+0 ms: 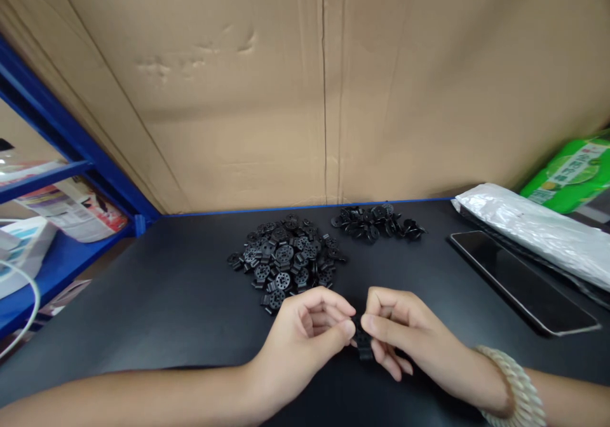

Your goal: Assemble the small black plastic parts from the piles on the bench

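Note:
My left hand (305, 335) and my right hand (405, 341) meet low in the middle of the black table (157, 287). Together they pinch a small black plastic part (363, 344) between thumbs and fingertips; most of it is hidden by the fingers. Just beyond the hands lies a big heap of black round perforated plastic discs (286, 262). A smaller heap of black plastic pieces (376, 222) sits further back to the right. My right wrist wears a pale coiled band (515, 392).
A dark phone (521, 281) lies face up at the right, beside a silvery plastic bag (534, 227) and a green packet (572, 173). A cardboard wall (305, 84) closes the back. Blue shelving (71, 160) with boxes stands at the left.

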The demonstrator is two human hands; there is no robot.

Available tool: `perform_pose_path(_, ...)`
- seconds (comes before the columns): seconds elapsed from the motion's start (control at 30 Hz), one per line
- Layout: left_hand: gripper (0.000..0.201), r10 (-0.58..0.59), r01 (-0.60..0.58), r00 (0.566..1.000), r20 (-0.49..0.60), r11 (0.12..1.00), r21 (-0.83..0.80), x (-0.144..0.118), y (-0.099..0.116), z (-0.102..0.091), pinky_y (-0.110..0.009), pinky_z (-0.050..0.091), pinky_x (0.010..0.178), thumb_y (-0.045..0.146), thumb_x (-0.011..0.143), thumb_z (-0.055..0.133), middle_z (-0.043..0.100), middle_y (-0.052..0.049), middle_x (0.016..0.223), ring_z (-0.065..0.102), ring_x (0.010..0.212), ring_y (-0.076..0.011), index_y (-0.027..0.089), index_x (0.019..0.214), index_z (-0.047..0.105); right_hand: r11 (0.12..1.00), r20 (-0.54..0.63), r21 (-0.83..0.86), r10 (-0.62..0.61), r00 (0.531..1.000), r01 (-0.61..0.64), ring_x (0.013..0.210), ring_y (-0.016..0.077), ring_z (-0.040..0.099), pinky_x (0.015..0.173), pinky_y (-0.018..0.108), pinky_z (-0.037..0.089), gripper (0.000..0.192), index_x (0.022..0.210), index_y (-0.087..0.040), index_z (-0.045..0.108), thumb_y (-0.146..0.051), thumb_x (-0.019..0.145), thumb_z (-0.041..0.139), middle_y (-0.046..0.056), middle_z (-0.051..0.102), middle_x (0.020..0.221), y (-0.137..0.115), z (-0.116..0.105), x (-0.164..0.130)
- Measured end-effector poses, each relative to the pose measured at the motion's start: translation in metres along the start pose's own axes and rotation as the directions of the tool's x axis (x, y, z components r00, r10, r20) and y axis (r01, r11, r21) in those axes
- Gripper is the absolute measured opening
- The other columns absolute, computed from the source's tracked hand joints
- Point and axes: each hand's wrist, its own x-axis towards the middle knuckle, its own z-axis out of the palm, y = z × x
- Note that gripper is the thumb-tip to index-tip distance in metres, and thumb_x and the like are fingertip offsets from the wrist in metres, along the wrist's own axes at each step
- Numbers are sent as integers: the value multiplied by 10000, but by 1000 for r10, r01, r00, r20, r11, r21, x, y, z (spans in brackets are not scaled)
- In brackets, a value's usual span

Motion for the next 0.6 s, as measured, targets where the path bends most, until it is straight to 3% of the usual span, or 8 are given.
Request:
perform_pose_path(0.2, 90, 42, -42, 999, 2, 993, 113, -2, 3, 2, -205, 470, 640, 193, 794, 675, 612, 19, 666, 574, 630, -91, 137, 834, 616, 996, -13, -72, -46, 999, 45, 386, 36, 443, 372, 140, 279, 369, 705, -167, 467, -463, 852, 630, -29, 563, 555, -1, -1, 0)
perform_pose_path(0.3, 48, 189, -184, 982, 9, 942, 282, 2, 13, -2, -219, 489, 644, 165, 802, 628, 626, 1, 702, 595, 654, -111, 140, 843, 629, 996, 8, -52, -66, 998, 67, 458, 44, 458, 414, 145, 323, 328, 790, -160, 507, -459, 868, 617, -27, 554, 633, -1, -2, 0)
perform_pose_path(0.43, 70, 460, -361, 888, -2, 699, 617, 21, 37, -22, -254, 503, 694, 149, 812, 586, 670, -26, 765, 630, 714, -145, 146, 828, 654, 999, -4, -1, -47, 999, 47, 504, 46, 442, 441, 149, 339, 282, 896, -151, 557, -433, 909, 573, -18, 547, 692, 2, -5, 1)
perform_pose_path(0.53, 94, 601, -337, 798, 45, 382, 860, 40, 54, -46, -297, 483, 749, 149, 816, 573, 695, -21, 780, 629, 763, -169, 171, 822, 664, 1000, -26, 14, -24, 999, 24, 506, 49, 433, 440, 153, 334, 270, 857, -142, 572, -407, 911, 575, -15, 538, 673, 3, -6, 1)
perform_pose_path(0.6, 93, 620, -314, 782, 69, 296, 902, 51, 62, -62, -326, 469, 769, 148, 803, 579, 701, -24, 787, 619, 796, -190, 179, 793, 666, 1000, -19, 25, -16, 1000, 16, 505, 49, 431, 442, 154, 333, 265, 839, -138, 575, -395, 903, 587, -14, 537, 667, 2, -6, 2)
